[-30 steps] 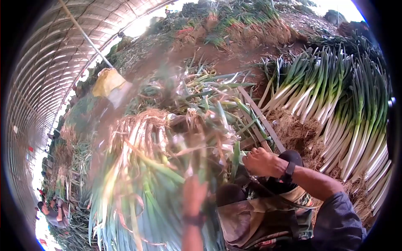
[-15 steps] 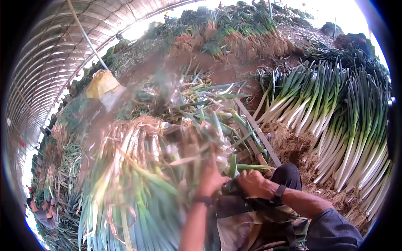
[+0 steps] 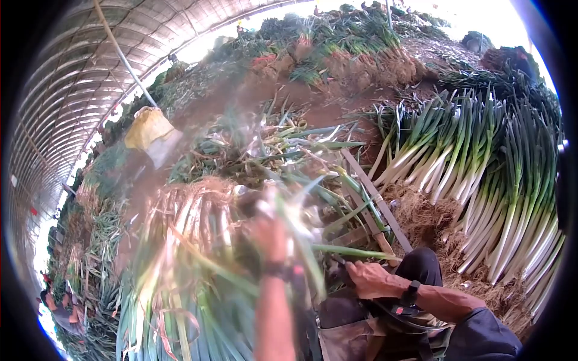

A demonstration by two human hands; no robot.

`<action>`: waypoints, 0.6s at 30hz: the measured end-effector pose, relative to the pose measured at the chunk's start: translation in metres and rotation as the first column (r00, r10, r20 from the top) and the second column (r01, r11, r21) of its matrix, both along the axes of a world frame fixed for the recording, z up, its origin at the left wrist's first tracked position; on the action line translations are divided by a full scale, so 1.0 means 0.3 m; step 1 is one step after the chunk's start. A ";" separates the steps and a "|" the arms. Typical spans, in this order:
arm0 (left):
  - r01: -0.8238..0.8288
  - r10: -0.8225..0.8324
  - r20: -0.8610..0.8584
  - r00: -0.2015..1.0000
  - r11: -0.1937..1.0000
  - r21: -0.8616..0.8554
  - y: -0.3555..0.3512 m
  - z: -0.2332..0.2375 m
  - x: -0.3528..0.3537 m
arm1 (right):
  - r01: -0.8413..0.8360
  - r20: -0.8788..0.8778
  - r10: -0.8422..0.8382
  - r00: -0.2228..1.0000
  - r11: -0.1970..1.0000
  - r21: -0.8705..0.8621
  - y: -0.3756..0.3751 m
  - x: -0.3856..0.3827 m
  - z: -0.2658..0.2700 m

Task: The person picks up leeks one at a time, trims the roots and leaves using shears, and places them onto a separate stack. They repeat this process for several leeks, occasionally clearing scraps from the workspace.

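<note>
My left hand (image 3: 269,237) is smeared by motion above the heap of peeled leaves. Blurred green and white leaves (image 3: 304,231) show just to its right, and its fingers are not clear. My right hand (image 3: 370,279) is closed beside my knee, around a small dark tool (image 3: 341,269) that pokes out past the fingers; I cannot tell its exact kind. Just above that hand, a long green leaf (image 3: 355,251) points to the right. Left of my left hand lies a bundle of unpeeled green onions (image 3: 192,210), roots at the top and leaves toward me.
Clean green onions (image 3: 481,180) lie in rows on the right, with roots toward me. Wooden bars (image 3: 379,201) stand in front of my knee. A yellow-white sack (image 3: 150,135) and a pole (image 3: 123,54) are at the left. Another person (image 3: 66,310) sits at lower left.
My left hand has moved up and left, away from my right hand, and the leaves near it have swung. My right hand stays closed by my knee, slightly lower in view.
</note>
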State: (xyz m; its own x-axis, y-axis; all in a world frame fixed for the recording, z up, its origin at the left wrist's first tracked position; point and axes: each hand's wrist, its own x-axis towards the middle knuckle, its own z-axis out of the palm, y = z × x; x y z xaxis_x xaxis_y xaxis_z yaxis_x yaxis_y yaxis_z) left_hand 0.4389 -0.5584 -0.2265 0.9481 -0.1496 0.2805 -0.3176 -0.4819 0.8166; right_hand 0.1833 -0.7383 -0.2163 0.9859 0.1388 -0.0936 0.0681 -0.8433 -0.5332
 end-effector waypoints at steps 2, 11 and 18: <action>0.082 -0.191 -0.212 0.958 0.896 -0.437 -0.001 0.329 0.087 | -0.148 0.145 0.147 0.978 0.989 -0.004 -0.002 0.005 -0.002; 0.213 -0.199 -0.268 0.943 0.977 0.023 0.165 0.556 -0.074 | 0.155 0.127 -0.202 0.971 0.939 0.308 -0.032 0.359 0.240; 0.298 -0.149 -0.283 0.947 0.731 0.614 0.346 0.012 -0.386 | -0.200 0.062 0.214 0.975 0.715 0.670 -0.051 0.118 0.181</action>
